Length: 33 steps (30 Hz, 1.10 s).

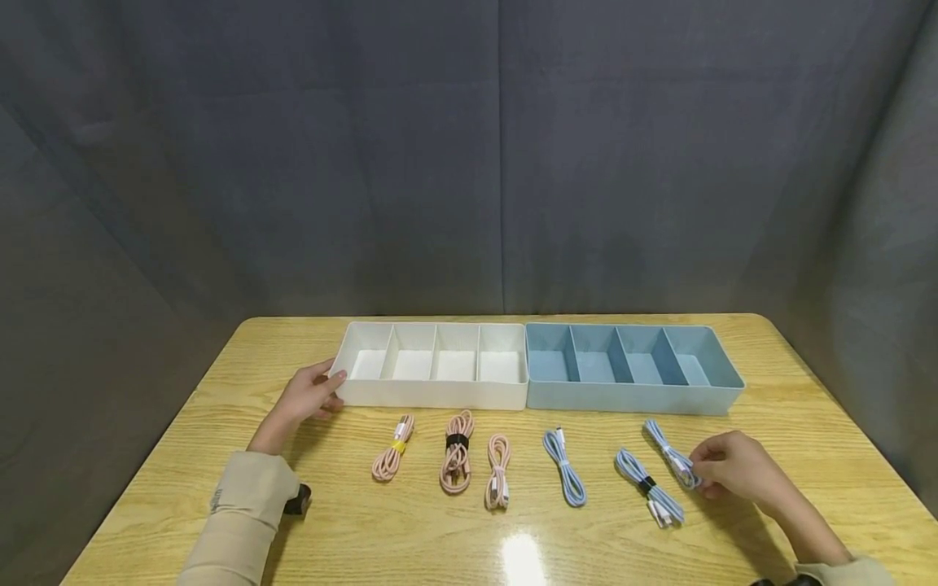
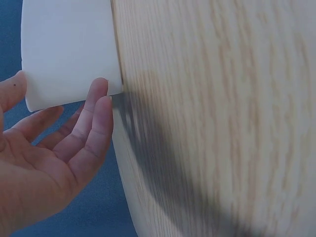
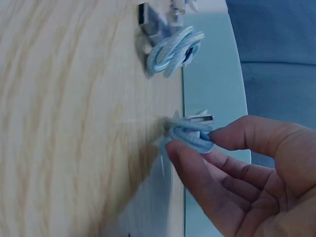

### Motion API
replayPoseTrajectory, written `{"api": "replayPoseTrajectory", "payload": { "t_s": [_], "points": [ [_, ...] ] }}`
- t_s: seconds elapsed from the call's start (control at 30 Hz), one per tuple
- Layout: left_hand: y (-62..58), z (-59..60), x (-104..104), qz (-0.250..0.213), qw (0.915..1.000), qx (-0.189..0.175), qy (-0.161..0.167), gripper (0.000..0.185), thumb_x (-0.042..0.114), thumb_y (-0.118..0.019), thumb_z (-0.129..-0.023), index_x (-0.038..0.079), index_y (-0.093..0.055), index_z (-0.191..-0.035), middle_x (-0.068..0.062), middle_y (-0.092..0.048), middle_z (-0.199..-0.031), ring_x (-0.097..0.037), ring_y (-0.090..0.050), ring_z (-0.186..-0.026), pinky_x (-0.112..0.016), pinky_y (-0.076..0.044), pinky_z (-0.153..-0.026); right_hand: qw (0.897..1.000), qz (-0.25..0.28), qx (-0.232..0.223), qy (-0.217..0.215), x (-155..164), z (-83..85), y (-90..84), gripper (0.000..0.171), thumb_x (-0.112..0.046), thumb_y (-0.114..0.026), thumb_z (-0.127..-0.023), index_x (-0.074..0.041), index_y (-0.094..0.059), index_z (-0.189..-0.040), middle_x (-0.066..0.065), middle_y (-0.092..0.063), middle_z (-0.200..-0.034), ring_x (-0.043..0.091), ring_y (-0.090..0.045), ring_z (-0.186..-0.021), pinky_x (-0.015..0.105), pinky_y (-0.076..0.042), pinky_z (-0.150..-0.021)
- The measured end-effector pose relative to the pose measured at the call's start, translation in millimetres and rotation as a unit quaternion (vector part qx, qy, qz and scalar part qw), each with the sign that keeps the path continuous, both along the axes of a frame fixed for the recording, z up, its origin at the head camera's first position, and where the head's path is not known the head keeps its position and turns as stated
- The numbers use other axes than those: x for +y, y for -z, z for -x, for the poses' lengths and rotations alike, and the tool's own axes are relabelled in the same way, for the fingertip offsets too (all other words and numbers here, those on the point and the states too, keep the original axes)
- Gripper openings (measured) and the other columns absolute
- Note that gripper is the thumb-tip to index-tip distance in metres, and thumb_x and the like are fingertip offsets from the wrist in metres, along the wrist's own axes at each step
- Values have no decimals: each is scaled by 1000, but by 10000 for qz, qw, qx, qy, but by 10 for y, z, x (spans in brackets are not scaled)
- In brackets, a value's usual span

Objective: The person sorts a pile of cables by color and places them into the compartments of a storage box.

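My left hand point(image 1: 306, 395) rests against the left end of a white tray point(image 1: 432, 396) with several compartments. In the left wrist view its fingers are only slightly bent at the tray's end, and the thumb is at the rim. My right hand point(image 1: 742, 468) pinches the near end of a bundled blue cable point(image 1: 664, 446) between thumb and index finger. The right wrist view shows the cable's loops and metal plug point(image 3: 201, 118) close to the fingertips. Just left of it lies another blue cable point(image 1: 634, 470) with a black tie and white plugs.
A blue divided tray point(image 1: 630, 399) stands end to end with the white one at the back. Before them lie a third blue cable point(image 1: 566, 472) and pink cables: one with a yellow tie point(image 1: 386, 464), one with a black tie point(image 1: 456, 472), one with a white band point(image 1: 498, 456).
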<state>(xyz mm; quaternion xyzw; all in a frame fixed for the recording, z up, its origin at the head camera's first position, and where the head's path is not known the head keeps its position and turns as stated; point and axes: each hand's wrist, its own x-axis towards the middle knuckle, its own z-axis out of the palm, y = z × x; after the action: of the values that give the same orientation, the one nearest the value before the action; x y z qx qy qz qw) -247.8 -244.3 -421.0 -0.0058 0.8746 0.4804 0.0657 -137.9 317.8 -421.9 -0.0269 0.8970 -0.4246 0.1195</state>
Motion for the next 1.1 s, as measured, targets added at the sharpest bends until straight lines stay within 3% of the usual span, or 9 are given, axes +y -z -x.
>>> {"api": "replayPoseTrajectory", "payload": {
  "t_s": [0.2, 0.33, 0.7, 1.1],
  "points": [
    [-12, -9, 0, 13, 10000, -23, -33, 53, 24, -44, -97, -6, -29, -139, -28, -56, -103, -24, -62, -75, -38, -53, -62, 9918, 1226, -217, -287, 26, 23, -6, 24, 2, -51, -86, 24, -53, -96, 19, -63, -83, 20, -64, -68, 33, -55, -62],
    [-26, -26, 0, 21, 10000, -19, -12, 53, 23, -44, -98, -7, -28, -139, -30, -55, -105, -26, -63, -76, -39, -54, -63, 9844, 1672, -159, -525, 27, 46, -37, 27, 3, -48, -87, 28, -48, -99, 17, -65, -84, 19, -65, -70, 33, -54, -64],
    [-9, -26, 1, 20, 10000, 24, -79, 52, 22, -44, -98, -7, -29, -138, -29, -56, -103, -25, -63, -74, -36, -53, -60, 9716, 2208, -49, -851, -35, 134, -131, 28, 2, -49, -91, 27, -47, -102, 7, -66, -85, 15, -65, -74, 31, -54, -65],
    [-25, -22, 8, -115, 9999, -118, 30, 54, 25, -42, -98, -4, -26, -141, -26, -54, -104, -25, -61, -77, -36, -53, -62, 9637, 2575, 93, -693, -197, 247, -199, 28, -3, -51, -92, 22, -52, -104, 9, -66, -87, 17, -65, -77, 34, -54, -68]
  ]
}}
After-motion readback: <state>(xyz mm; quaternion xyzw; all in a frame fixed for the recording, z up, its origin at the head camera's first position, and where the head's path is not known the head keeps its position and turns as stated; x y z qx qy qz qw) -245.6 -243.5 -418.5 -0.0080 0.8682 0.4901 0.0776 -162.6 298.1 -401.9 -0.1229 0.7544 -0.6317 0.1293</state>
